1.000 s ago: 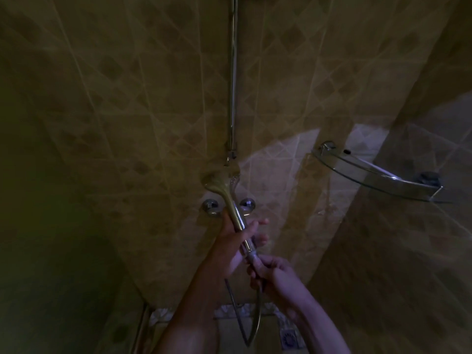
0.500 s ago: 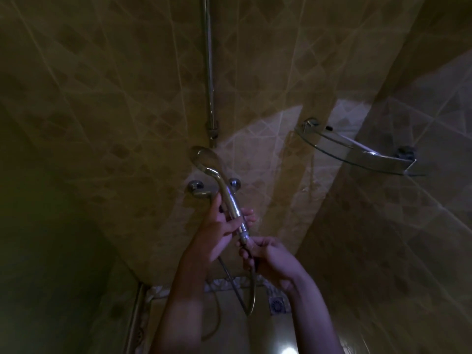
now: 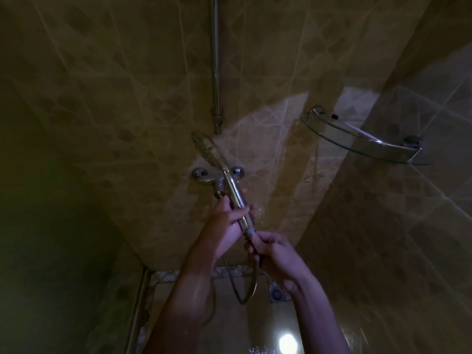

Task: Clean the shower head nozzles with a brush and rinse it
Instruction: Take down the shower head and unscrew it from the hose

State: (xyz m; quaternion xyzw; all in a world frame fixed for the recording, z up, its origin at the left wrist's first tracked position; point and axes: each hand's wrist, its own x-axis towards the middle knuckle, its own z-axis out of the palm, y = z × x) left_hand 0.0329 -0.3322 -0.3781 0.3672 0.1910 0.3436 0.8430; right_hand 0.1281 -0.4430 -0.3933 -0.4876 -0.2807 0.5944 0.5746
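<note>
A chrome hand shower head (image 3: 204,149) points up and to the left, its nozzle face turned left. My left hand (image 3: 227,221) grips its shiny handle from the left side. Just below, my right hand (image 3: 270,249) grips the hose nut and the top of the metal hose (image 3: 245,290), which loops down beneath both hands. No brush is in view.
The chrome mixer tap (image 3: 214,180) sits on the tiled wall behind the handle. A vertical riser rail (image 3: 216,72) ends above it. A glass corner shelf (image 3: 357,141) hangs at the right. A floor drain (image 3: 277,293) lies below, with a bright reflection on the wet floor.
The shower head has come off the rail and turned so that its nozzle face points left. Both hands keep their hold. The view has tilted downwards.
</note>
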